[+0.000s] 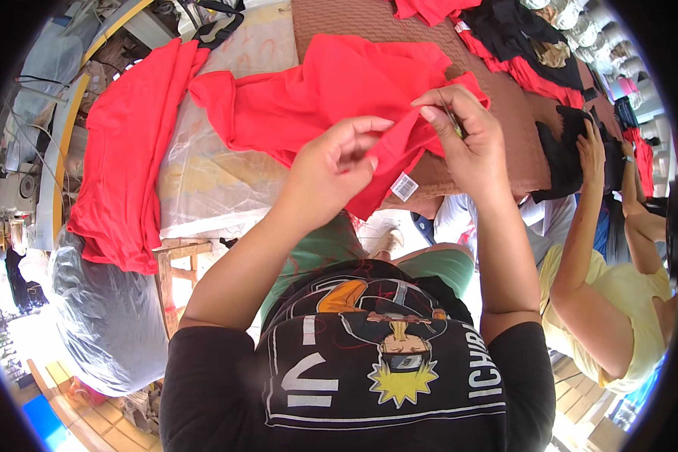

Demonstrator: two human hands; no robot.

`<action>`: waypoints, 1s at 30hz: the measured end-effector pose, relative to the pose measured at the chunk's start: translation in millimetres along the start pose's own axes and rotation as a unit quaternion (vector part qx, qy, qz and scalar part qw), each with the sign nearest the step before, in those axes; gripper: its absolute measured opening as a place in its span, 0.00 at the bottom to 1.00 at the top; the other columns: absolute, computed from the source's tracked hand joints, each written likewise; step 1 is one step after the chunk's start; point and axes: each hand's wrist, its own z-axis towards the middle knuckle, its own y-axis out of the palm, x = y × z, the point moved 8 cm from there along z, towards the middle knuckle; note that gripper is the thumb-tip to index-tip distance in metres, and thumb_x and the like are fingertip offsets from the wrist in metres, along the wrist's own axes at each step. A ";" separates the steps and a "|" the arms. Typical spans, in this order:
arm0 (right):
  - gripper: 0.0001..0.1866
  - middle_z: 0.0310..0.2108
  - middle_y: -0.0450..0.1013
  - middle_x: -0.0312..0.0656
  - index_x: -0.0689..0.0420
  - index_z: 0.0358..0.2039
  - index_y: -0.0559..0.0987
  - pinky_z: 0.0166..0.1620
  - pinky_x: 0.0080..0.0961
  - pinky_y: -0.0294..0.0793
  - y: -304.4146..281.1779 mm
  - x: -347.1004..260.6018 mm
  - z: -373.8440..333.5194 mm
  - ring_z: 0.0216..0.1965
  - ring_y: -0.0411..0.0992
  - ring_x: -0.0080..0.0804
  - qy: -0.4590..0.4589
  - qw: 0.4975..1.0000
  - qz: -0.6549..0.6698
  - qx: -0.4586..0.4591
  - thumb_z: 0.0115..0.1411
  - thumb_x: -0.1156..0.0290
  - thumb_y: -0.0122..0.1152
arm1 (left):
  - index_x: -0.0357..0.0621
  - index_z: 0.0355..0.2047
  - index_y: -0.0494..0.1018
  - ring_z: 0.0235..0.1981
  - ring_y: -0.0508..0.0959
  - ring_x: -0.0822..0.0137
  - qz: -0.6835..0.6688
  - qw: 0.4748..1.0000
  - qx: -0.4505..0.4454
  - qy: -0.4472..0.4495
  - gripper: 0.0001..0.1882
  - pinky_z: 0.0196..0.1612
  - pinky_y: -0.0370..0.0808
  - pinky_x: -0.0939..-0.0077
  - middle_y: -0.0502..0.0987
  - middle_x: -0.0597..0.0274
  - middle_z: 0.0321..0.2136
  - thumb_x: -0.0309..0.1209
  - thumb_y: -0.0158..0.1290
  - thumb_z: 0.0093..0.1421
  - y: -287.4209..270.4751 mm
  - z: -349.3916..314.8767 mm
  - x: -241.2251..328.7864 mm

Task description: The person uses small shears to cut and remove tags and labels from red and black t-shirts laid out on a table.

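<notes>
A red garment (331, 90) lies bunched over the table in front of me, its near part lifted between my hands. My left hand (337, 164) has its fingers curled and pinched at the fabric's edge. My right hand (467, 139) grips a raised fold between thumb and forefinger. A small dark metal tool (453, 120), perhaps thread snips, sits in that same hand, mostly hidden by the fingers. Below the hands, a white printed label (404, 187) hangs from the garment's lower edge.
A pile of red garments (132, 143) drapes over the table's left end. Brown quilted cloth (354, 22) covers the right part. At right, a person in yellow (603, 301) handles black fabric (561, 151). A large plastic-wrapped bundle (105, 324) stands at lower left.
</notes>
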 end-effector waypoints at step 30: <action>0.08 0.27 0.71 0.42 0.62 0.35 0.75 0.35 0.25 0.73 15.7 -22.3 -28.1 0.30 0.74 0.34 0.036 0.998 0.019 -0.040 0.55 0.79 0.63 | 0.35 0.48 0.73 0.39 0.78 0.78 0.022 1.000 0.000 0.005 0.15 0.43 0.75 0.81 0.79 0.61 0.39 0.20 0.56 0.59 18.3 -19.1 7.3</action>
